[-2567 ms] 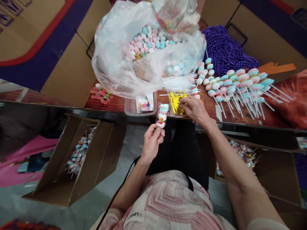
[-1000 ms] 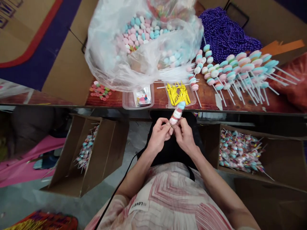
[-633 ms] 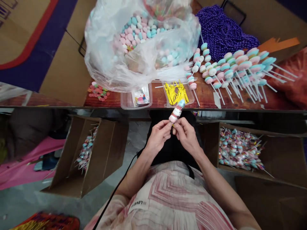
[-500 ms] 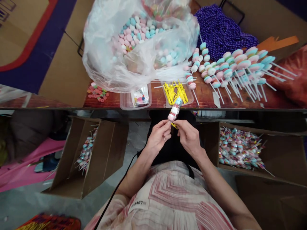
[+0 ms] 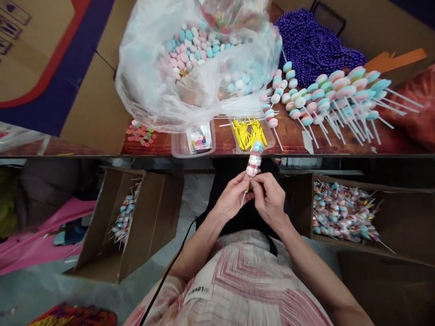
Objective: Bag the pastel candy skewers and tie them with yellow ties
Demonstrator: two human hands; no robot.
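Note:
Between my two hands a candy skewer [image 5: 254, 162] stands tilted, wrapped in clear film, with blue, white and pink candies on a white stick. My left hand [image 5: 234, 195] is closed on the lower end of the wrapper, and the stick pokes out below its fingers. My right hand [image 5: 269, 194] pinches at the same neck, where a bit of yellow twist tie shows between the fingertips. Just beyond, a clear tray of yellow twist ties [image 5: 249, 132] sits at the table's edge.
A big plastic bag of candies [image 5: 142, 90] lies on the table [image 5: 222, 144], beside unwrapped candy skewers [image 5: 340, 95] and purple cord [image 5: 312, 45]. A clear tray [image 5: 176, 147] holds small printed packets. Cardboard boxes [image 5: 154, 226] with wrapped skewers stand below on both sides.
The wrapped skewer has shifted slightly right and become more upright, and its stick now shows under my left hand. The yellow tie has come in against the wrapper's neck.

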